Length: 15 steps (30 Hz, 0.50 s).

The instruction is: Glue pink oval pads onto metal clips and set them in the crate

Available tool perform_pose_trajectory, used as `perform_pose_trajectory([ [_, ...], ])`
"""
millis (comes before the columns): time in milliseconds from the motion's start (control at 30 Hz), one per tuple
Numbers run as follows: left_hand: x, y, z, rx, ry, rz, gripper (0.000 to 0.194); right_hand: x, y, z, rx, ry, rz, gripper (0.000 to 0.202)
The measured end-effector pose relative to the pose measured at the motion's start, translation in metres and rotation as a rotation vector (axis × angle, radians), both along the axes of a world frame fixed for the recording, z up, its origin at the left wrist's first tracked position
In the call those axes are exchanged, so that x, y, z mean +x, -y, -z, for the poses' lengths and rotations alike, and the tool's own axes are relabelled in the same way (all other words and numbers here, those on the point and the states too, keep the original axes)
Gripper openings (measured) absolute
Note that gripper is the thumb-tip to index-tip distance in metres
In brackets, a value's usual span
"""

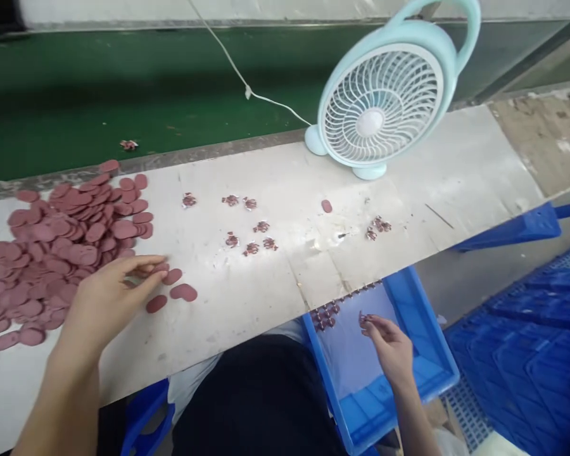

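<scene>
My left hand (116, 294) reaches over the white bench, thumb and fingers pinched on a flat reddish oval disc (161, 268). Loose discs lie beside the fingertips, among them a dark red disc (156, 304). Left of that hand spreads a large pile of the same discs (85, 234). Over a blue tray (420, 354), my right hand (388, 347) pinches a small brownish piece (362, 318) between thumb and fingers; its exact shape is too small to tell. Inside the tray, rows of small copper-coloured pieces (325, 315) sit on a white sheet (354, 361).
A light-blue fan (380, 104) stands at the bench's back edge, its white cord (275, 102) running behind. Small shiny brown clusters (261, 227) are scattered mid-bench; more clusters (380, 225) lie further right. A thin rod (439, 216) is nearby. Blue crates (536, 342) are stacked at right.
</scene>
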<state>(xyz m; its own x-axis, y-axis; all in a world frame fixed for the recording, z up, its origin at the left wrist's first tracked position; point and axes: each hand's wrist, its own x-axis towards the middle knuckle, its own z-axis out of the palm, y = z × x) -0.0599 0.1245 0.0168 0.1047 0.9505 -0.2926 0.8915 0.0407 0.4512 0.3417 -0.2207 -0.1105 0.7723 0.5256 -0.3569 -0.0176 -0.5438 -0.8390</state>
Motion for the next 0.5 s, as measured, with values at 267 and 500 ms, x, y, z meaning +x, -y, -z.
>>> perform_pose_trajectory([
  [267, -0.002, 0.006, -0.002, 0.158, 0.208, -0.194, 0.037, -0.013, 0.030, 0.093, -0.354, 0.116, -0.238, 0.025],
  [500, -0.001, 0.021, -0.004, 0.267, 0.436, -0.173, 0.031, -0.015, 0.031, 0.114, -0.483, 0.208, -0.293, 0.029],
])
